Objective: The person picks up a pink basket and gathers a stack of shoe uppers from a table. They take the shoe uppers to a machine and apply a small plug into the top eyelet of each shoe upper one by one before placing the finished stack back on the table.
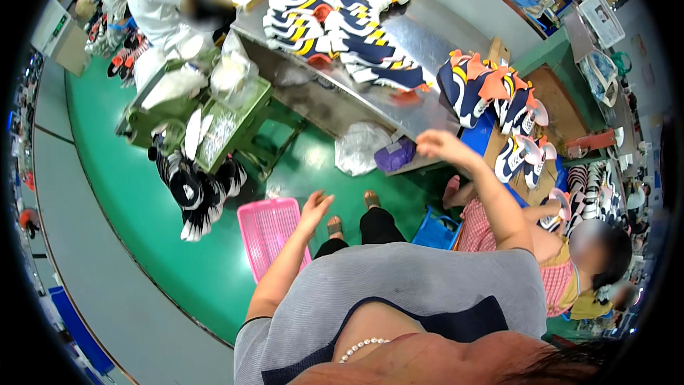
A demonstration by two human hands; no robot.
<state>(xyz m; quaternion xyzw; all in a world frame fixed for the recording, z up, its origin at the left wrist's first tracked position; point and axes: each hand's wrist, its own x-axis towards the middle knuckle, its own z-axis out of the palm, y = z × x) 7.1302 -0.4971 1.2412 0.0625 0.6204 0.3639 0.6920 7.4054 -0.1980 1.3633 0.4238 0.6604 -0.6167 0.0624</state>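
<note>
My left hand point(315, 209) hangs in the air above the floor, just right of a pink plastic basket point(251, 237). Its fingers are loosely bent and apart, with nothing visible in them. My right hand point(443, 147) is raised by the near corner of a metal table point(456, 103). Its fingers are slightly curled, and I see nothing in it. Rows of navy, white and yellow shoe uppers point(367, 46) cover much of the tabletop. A blurred orange piece point(406, 97) lies near the table's front edge.
Left stands a green machine bench point(246, 110) with bundled black-and-white pieces point(189, 189) below. A clear plastic bag point(360, 148) and purple bundle point(395, 155) sit under the table. At right, a seated co-worker point(563, 264) is beside navy shoes with orange pieces point(474, 85) and a blue stool point(436, 229).
</note>
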